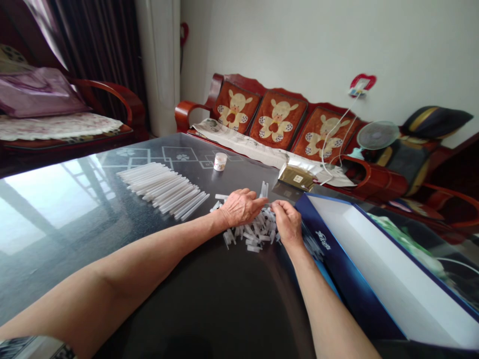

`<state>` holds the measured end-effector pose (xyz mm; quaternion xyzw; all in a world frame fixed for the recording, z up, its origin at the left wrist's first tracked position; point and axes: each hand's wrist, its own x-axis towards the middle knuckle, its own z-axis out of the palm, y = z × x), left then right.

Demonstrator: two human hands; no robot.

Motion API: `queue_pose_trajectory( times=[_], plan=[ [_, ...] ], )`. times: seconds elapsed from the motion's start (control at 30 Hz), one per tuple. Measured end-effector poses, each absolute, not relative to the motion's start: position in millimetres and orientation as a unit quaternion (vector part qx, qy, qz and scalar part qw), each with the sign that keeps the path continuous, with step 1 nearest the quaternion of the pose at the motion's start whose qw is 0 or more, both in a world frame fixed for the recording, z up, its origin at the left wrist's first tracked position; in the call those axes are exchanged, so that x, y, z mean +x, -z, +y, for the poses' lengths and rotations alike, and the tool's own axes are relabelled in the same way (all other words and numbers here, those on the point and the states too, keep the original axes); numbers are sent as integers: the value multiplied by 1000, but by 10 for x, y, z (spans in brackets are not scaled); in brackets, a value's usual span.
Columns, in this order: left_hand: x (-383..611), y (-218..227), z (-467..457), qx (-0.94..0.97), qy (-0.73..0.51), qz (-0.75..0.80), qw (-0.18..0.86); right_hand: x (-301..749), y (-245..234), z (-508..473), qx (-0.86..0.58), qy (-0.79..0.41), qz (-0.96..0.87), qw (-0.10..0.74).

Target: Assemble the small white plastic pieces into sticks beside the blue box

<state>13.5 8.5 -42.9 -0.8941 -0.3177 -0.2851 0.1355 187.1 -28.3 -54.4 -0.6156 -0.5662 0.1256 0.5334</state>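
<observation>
Pile [251, 238] under left hand [241, 207], right hand [287, 223], blue box edge [331, 244] beside

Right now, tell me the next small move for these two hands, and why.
Probably pinch one piece clear of the pile of short white pieces: left hand and right hand both lie on it, fingers hiding any grip, and the long tubes lie lined up apart.

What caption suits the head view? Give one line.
Left hand and right hand on a pile of short tubes; long tubes at left, blue box at right, on a dark table.
</observation>
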Motion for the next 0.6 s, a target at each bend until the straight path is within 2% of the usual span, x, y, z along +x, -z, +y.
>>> queue_pose_trajectory(
  times=[0.13, 0.23, 0.3, 0.37, 0.47, 0.6],
  plan=[
    [112, 417, 120, -868, 304, -369, 134, 2036, 605, -203, -627, -108, -459, 620],
    [103, 434, 159, -865, 304, -374, 138, 2048, 565, -213, -643, 16, -446, 622],
    [101, 441, 167, -871, 299, -363, 139, 1960, 510, -266, -607, 134, -530, 576],
    [100, 441, 162, -876, 297, -354, 138, 1824, 469, -330, -542, 196, -655, 489],
    [97, 436, 152, -879, 298, -344, 141, 1655, 474, -389, -514, 192, -745, 378],
    [102, 419, 144, -887, 288, -330, 146, 1633, 520, -389, -531, 149, -752, 362]
  ],
)
